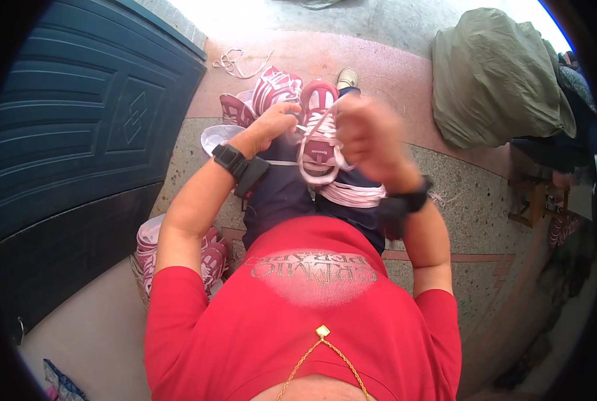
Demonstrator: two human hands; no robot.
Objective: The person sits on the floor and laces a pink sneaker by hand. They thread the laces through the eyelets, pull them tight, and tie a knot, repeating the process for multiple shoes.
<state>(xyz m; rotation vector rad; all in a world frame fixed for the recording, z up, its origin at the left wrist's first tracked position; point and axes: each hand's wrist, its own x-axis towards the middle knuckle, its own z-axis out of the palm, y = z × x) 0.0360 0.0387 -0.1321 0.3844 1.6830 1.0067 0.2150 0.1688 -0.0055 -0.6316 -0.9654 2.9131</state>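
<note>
A pink and white sneaker (320,152) rests on my lap between my hands, toe pointing away, with white laces across its front. My right hand (373,137) is blurred by motion, its fingers closed at the sneaker's right side. From those fingers a pale shoelace (324,119) runs taut down to the sneaker. My left hand (280,125) is at the sneaker's left edge, fingers bent together beside the lacing; what they pinch, if anything, is too small to make out. A bundle of pale pink laces (353,195) lies across my right thigh.
More pink and white sneakers (276,85) sit just beyond my left hand, and others (215,259) are heaped by my left elbow. Loose laces (235,63) lie on the floor ahead. A dark blue panelled door (78,127) stands left; a large green covered bundle (496,80) is at right.
</note>
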